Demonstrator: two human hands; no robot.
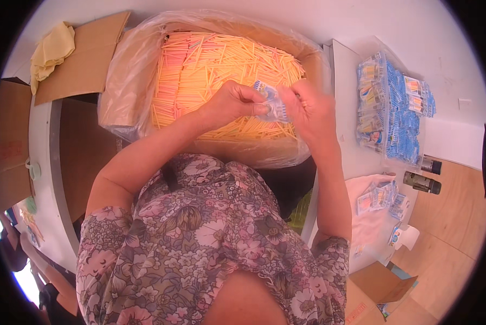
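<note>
Both of my hands are raised over a large cardboard box (216, 147) lined with clear plastic and filled with thin yellow, orange and pink sticks (221, 62). Between them is a small clear plastic packet (272, 103) with blue-and-white striped edges. My left hand (233, 104) pinches its left side between thumb and fingers. At the packet's right edge, my right hand (313, 111) is closed, thumb and fingers together; motion blurs it slightly. What lies inside the packet is too unclear to tell.
To the right, a clear plastic bin (386, 105) holds many blue-edged packets. Nearer are loose packets (381, 196) on a pink cloth (362, 222), and dark cylinders (423, 182). At left, a yellow cloth (53, 51) lies on cardboard (85, 65); another person's arm (50, 268) shows below.
</note>
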